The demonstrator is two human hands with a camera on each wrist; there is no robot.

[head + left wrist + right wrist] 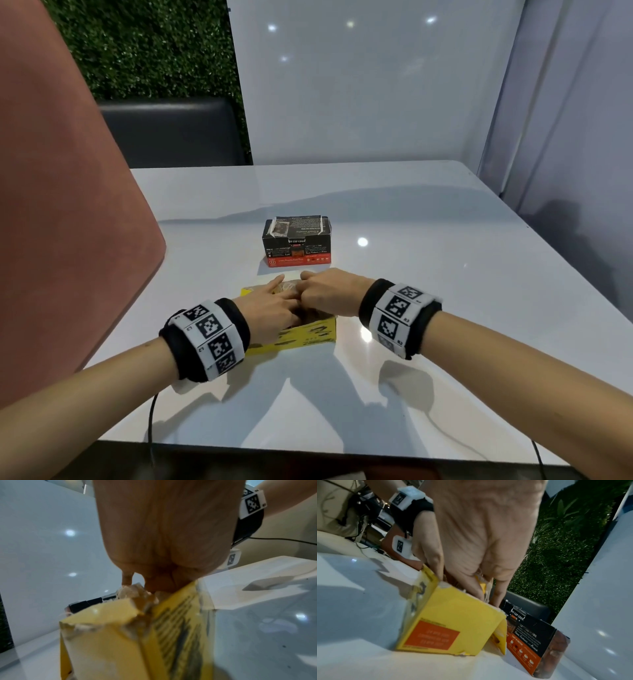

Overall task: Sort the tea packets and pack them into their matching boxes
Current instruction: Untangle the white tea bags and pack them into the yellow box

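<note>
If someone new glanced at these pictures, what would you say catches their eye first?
Probably the bright yellow cardboard tea box near the front of the glossy white table, with the left hand and right hand both reaching into its torn-open top. Just behind it stands a black and orange tea box. The checkered marker wristbands also stand out.

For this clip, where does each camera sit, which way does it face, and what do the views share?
Head: above the table, looking forward and down; both forearms, left hand and right hand meet over the yellow box, black box behind.
Left wrist: under the left hand, facing its fingers at the yellow box's torn top.
Right wrist: facing the right hand reaching into the yellow box; left hand beyond.
Shared: all three show both boxes.
</note>
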